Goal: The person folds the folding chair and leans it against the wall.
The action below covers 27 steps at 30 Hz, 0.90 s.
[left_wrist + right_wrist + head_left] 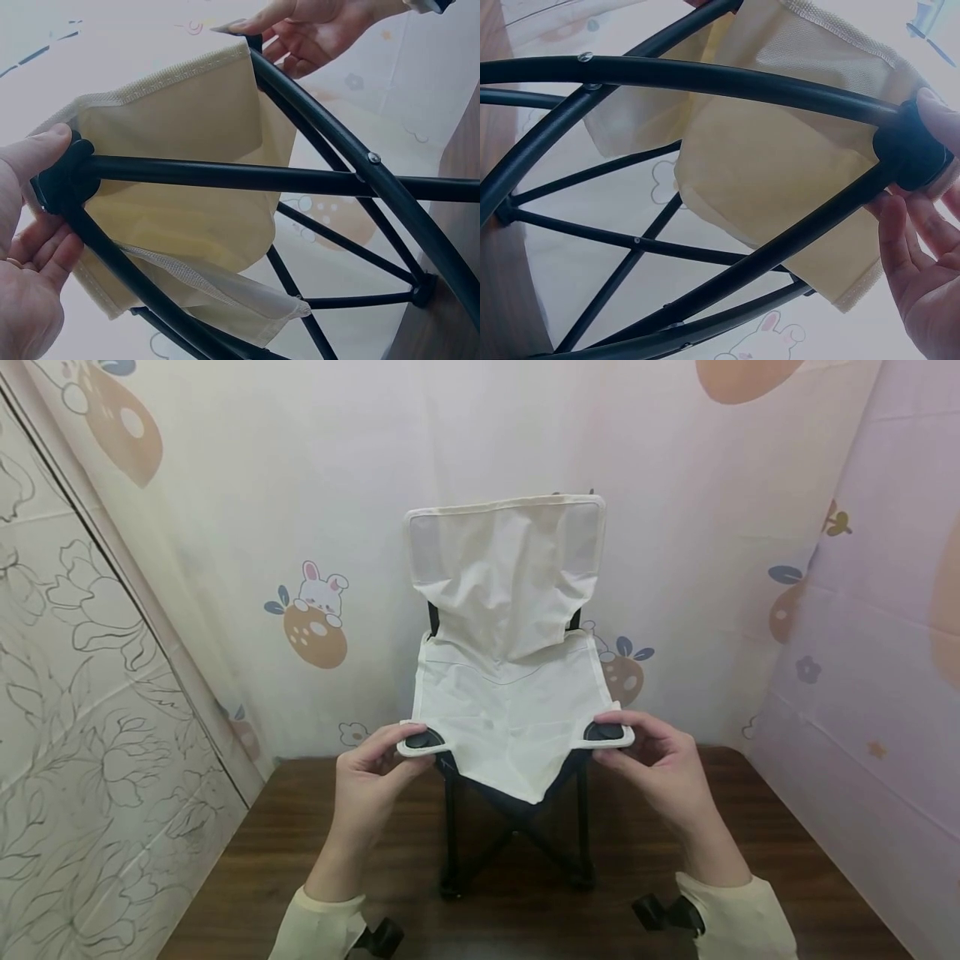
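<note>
A small folding chair with a cream fabric seat [517, 693] and a slack backrest [502, 560] stands on the brown table, its front toward me. My left hand [371, 781] pinches the seat's front left corner, thumb below and fingers above a black plastic corner piece [424, 739]. At the front right corner, my right hand [667, 768] grips the matching black piece [604, 732] in the same way. Dark metal tubes [225, 176] cross under the fabric in the left wrist view and meet at the joint beside the left thumb. A similar black joint [911, 146] lies against the right hand's fingers.
The dark brown wooden table [315, 852] lies under the chair. Behind it hangs a pale curtain [262, 485] printed with bunnies and carrots. A flower-line panel [90, 677] closes the left side, and another pale sheet [870, 735] hangs on the right.
</note>
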{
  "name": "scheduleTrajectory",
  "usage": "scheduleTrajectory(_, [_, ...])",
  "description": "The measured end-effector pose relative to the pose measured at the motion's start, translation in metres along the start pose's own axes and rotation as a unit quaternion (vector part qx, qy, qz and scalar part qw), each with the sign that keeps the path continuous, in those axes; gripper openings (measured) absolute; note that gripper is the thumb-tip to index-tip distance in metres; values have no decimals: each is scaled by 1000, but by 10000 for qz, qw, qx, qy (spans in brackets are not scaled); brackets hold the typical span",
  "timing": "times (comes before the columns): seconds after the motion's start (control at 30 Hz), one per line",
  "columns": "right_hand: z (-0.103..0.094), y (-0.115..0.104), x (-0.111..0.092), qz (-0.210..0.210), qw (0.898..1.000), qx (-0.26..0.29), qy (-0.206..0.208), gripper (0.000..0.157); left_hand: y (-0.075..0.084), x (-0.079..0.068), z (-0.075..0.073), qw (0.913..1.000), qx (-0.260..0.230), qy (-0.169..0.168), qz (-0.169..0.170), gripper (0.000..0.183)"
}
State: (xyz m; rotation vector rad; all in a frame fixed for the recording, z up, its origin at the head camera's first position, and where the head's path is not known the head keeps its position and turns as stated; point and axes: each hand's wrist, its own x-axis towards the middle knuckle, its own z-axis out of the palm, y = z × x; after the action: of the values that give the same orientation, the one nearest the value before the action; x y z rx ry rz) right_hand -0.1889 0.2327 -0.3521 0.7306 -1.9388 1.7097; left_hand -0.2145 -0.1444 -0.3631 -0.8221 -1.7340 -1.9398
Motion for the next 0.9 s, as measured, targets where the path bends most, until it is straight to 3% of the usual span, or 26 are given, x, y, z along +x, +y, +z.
scheduleTrajectory(0.9, [6,-7,3,-57,9999,82,139,44,3,3,4,10000,72,-20,48,35])
